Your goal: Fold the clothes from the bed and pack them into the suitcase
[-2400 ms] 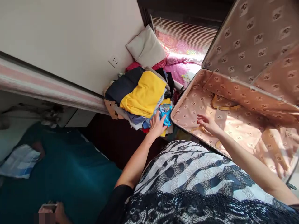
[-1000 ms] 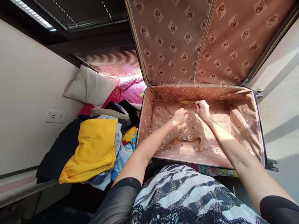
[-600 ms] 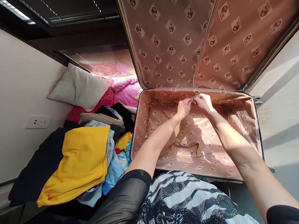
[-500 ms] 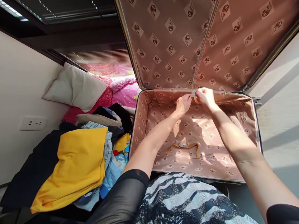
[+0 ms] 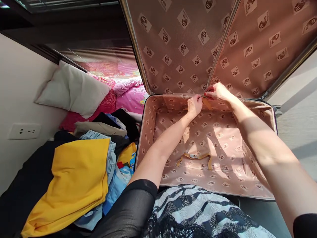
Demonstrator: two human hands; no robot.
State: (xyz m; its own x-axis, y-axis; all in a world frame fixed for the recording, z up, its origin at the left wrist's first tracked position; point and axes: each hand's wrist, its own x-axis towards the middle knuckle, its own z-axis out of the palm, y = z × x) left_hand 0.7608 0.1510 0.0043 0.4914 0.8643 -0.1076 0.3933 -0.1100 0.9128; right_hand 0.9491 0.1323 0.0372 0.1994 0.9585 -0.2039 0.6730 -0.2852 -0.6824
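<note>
An open suitcase lies before me, its pink-brown lining printed with small logos. At its far wall, by the hinge, my left hand is closed in a pinch on a yellow luggage strap. Fingertips of my right hand pinch the same strap just beside it, near the lower end of the lid's zipper. The strap hangs a little below the fingers, and its buckle is mostly hidden by them. A second yellow strap with a pale buckle lies slack on the near side of the suitcase floor.
The raised lid stands behind the hands. Left of the suitcase is a pile of clothes topped by a yellow garment. Beyond it are a white pillow and pink bedding. A socket is on the left wall.
My right hand has shifted slightly up and to the right, its fingers more extended. The buckle visible between the hands before is now mostly covered. The left hand stays nearly in place.
</note>
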